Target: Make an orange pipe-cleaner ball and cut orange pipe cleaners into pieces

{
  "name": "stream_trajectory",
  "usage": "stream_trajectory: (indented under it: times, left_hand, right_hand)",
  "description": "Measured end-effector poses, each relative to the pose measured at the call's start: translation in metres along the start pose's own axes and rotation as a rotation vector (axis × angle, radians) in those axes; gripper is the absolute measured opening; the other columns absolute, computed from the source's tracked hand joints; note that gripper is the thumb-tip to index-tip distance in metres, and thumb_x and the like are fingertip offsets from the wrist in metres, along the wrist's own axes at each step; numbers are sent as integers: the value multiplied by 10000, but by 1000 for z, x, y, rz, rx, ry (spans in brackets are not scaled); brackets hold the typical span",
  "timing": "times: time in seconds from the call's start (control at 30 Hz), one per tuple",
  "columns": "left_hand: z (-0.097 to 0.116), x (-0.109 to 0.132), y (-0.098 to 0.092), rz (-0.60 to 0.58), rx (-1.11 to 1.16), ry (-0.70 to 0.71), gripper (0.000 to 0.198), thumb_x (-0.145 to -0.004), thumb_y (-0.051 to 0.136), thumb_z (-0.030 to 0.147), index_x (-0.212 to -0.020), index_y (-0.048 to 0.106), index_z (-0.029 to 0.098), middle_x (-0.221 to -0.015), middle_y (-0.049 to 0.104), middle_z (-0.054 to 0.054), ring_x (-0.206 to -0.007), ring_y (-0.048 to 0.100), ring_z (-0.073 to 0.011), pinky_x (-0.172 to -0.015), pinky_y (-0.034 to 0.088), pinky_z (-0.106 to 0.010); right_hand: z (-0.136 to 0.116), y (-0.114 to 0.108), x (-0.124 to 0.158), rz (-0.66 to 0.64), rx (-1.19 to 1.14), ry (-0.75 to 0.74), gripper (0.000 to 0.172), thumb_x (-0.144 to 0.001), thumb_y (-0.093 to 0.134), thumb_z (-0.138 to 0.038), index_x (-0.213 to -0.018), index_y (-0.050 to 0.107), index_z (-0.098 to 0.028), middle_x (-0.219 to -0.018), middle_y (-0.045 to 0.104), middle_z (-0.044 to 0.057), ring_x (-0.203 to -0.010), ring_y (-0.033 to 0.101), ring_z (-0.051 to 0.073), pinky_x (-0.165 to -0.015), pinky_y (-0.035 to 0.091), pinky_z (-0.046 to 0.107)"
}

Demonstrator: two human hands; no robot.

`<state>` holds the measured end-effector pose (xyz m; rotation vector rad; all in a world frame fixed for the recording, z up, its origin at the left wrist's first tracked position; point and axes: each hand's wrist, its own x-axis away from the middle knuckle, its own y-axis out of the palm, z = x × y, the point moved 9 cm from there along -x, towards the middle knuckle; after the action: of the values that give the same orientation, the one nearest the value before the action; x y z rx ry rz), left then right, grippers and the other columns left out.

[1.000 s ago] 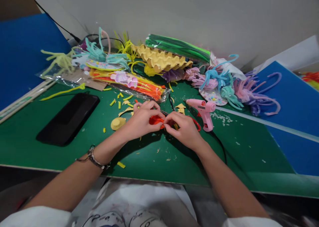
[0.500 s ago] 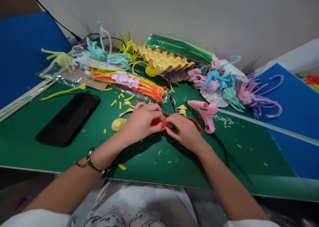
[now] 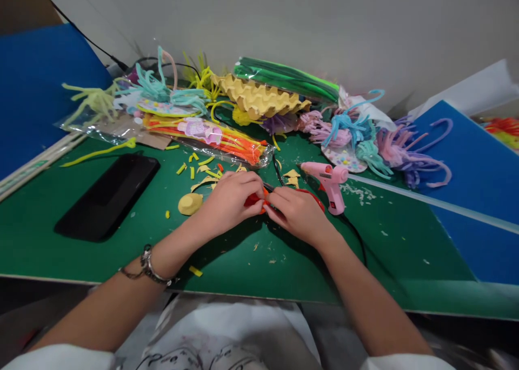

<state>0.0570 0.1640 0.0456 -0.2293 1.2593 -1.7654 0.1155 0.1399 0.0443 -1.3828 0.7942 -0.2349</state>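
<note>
While left hand and right hand clamp it in their fingers, the orange pipe cleaner runs crosswise

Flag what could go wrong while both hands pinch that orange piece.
The pink glue gun sits just beyond the right hand; a nudge could tip it. Its black cord runs beside the right forearm and could snag. The orange pipe cleaner, pinched by that hand and the left hand, could slip.
</note>
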Motion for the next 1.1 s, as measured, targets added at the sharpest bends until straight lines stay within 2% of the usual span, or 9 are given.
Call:
stream_trajectory:
  times: [0.23,0.37,0.53,0.67,0.73,0.8,0.87,1.0,1.1]
  left_hand:
    - [3,0,3,-113,32,71,63,-743,535,229,-711,568,185,-908,599,-5,-841,555,-150,-723,328,-278]
    - [6,1,8,-133,57,114,53,-749,518,221,-733,553,185,-926,568,-16,-860,520,-152,-743,341,-282]
    - [7,2,10,-139,80,84,62,-767,507,228,-728,532,188,-933,532,-20,-899,466,-165,-802,336,-310]
    - [0,2,9,-95,126,11,86,-769,495,233,-704,508,178,-920,494,-36,-906,438,-175,-814,355,-317]
    - [-10,1,11,-73,210,-69,72,-756,496,217,-698,490,174,-989,465,-51,-968,431,-183,-832,361,-319]
    - [-16,1,19,-98,325,-118,33,-755,470,189,-726,473,176,-1033,453,-56,-994,441,-174,-834,371,-311]
    - [-17,0,26,-141,411,-113,26,-761,441,170,-744,455,183,-975,485,-39,-930,475,-153,-802,388,-295]
    - [-14,-1,28,-95,423,-107,60,-724,455,155,-702,411,189,-823,492,-4,-814,474,-144,-750,398,-283]
    - [-15,-1,25,-21,415,-163,140,-673,485,138,-770,402,195,-804,489,6,-785,467,-144,-730,401,-281]
  right_hand:
    - [18,9,0,-76,-585,241,127,-762,469,-139,-638,476,-167,-573,442,-40,-510,401,71,-492,309,179]
    - [21,13,0,-115,-715,306,149,-720,479,-101,-600,429,-172,-547,397,-60,-499,373,62,-481,291,170]
    - [12,9,0,-119,-641,180,212,-742,460,-90,-564,381,-176,-578,368,-48,-532,363,72,-511,295,181]
    - [12,6,1,-84,-409,113,139,-820,424,-170,-687,464,-172,-661,465,-6,-590,422,100,-547,333,202]
    - [10,5,2,-66,-258,78,132,-840,404,-193,-761,505,-161,-698,512,25,-630,458,124,-568,351,220]
    - [7,4,2,-57,-131,33,160,-847,386,-187,-789,531,-150,-708,540,49,-655,483,145,-577,359,236]
    - [5,4,2,-60,-66,11,175,-848,378,-180,-800,542,-146,-704,557,58,-655,498,154,-572,358,243]
    - [8,8,2,-114,-119,93,133,-824,407,-182,-783,530,-153,-717,571,52,-642,502,146,-570,352,241]
    - [14,11,4,-148,-201,189,107,-803,422,-172,-743,510,-162,-700,554,30,-605,480,129,-549,335,233]
